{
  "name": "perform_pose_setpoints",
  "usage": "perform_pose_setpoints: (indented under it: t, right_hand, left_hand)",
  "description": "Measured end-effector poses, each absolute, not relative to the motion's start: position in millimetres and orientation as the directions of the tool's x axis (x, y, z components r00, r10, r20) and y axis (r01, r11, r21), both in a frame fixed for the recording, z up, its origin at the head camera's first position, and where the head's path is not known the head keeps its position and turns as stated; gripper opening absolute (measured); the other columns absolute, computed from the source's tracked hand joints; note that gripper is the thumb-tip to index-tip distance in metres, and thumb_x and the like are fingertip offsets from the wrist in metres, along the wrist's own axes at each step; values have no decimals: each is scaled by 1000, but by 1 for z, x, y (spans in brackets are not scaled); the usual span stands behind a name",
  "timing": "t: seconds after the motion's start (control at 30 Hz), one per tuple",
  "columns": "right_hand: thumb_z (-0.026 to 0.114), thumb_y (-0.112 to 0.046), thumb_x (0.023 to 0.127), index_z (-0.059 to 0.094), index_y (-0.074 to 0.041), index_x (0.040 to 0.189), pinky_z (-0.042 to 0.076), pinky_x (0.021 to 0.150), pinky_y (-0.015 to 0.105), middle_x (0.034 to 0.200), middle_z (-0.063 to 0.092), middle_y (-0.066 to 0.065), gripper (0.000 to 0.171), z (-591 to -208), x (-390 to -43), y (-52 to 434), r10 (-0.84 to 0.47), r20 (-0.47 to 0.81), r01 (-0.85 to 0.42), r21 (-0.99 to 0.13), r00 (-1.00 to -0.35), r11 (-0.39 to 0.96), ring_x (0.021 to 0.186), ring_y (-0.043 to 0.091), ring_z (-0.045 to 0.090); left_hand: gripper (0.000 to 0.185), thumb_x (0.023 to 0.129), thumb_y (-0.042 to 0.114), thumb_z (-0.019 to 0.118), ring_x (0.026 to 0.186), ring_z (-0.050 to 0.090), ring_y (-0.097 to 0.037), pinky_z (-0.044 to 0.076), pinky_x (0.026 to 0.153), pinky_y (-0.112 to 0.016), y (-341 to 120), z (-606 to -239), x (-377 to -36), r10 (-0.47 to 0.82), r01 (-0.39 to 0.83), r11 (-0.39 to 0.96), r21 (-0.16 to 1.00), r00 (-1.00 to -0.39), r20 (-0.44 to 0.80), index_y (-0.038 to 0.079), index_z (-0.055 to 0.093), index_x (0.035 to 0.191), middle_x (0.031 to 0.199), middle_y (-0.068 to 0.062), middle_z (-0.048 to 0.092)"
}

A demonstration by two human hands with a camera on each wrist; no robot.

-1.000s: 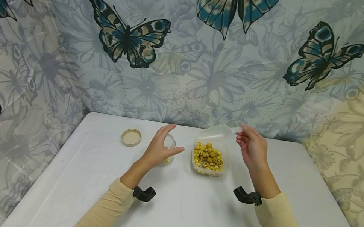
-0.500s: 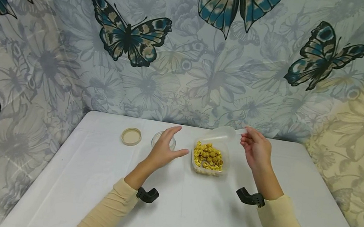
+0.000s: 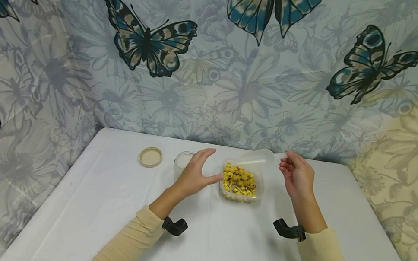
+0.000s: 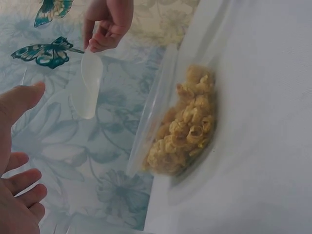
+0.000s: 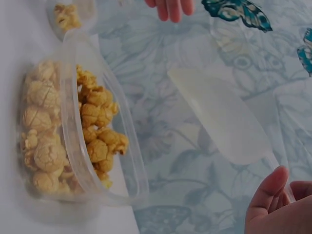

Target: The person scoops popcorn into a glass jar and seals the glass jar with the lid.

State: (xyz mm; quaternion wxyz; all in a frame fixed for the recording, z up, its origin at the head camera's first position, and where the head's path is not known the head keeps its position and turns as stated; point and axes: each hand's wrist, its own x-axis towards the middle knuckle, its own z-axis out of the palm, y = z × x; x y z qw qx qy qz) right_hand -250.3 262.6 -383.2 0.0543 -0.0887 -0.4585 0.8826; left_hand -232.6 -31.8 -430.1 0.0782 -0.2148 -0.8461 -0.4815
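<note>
A clear plastic scoop (image 5: 219, 119) is held by its handle in my right hand (image 3: 299, 178), behind and to the right of a clear plastic tub (image 3: 260, 184). The scoop bowl looks empty and is apart from the tub in the right wrist view. Yellow-coated popcorn (image 3: 240, 178) fills part of the tub. My left hand (image 3: 193, 175) hovers with fingers spread and holds nothing. Its thumb is near the tub's left rim; whether they touch I cannot tell. Partly hidden behind this hand stands a clear jar (image 3: 180, 164), with some popcorn in it in the right wrist view.
A round, gold-rimmed lid (image 3: 150, 157) lies left of the jar on the white tablecloth (image 3: 214, 244). Directly behind the table hangs a floral cloth with butterflies (image 3: 250, 92). Both wrists wear black camera mounts (image 3: 175, 226).
My left hand has moved right, from in front of the jar toward the tub. The right hand has shifted slightly right and down with the scoop, which sits lower.
</note>
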Motion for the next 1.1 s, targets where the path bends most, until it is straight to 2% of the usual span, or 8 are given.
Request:
perform_pose_setpoints:
  t: [0.23,0.5,0.73,1.1]
  right_hand:
    - [59,-8,97,71,-7,89,55,57,19,68,65,4,15,-388,-249,270,184,-117,-11,-816,-976,-578,61,12,62]
    - [58,-8,97,69,-4,92,54,56,19,67,64,4,13,-395,-248,275,214,-131,-12,-828,-968,-561,59,12,61]
    - [59,-9,97,71,-8,88,54,55,19,67,64,3,15,-402,-248,279,237,-148,-3,-841,-960,-541,58,12,61]
    - [62,-9,95,73,-10,84,54,52,19,64,65,2,15,-406,-252,280,376,-130,-48,-902,-917,-429,56,10,62]
  left_hand:
    - [76,85,33,76,141,37,-31,37,113,-52,-26,-435,-229,321,471,458,754,-879,353,8,39,147,150,-13,40]
    - [76,87,37,73,141,38,-31,40,111,-49,-19,-444,-228,387,546,540,641,-837,386,7,38,148,150,-13,39]
    - [76,88,38,72,139,40,-30,39,112,-47,-12,-452,-227,395,490,534,689,-865,309,7,38,148,149,-13,41]
    - [79,89,46,68,140,39,-32,39,112,-49,-4,-464,-231,382,358,563,745,-912,150,9,35,150,152,-13,39]
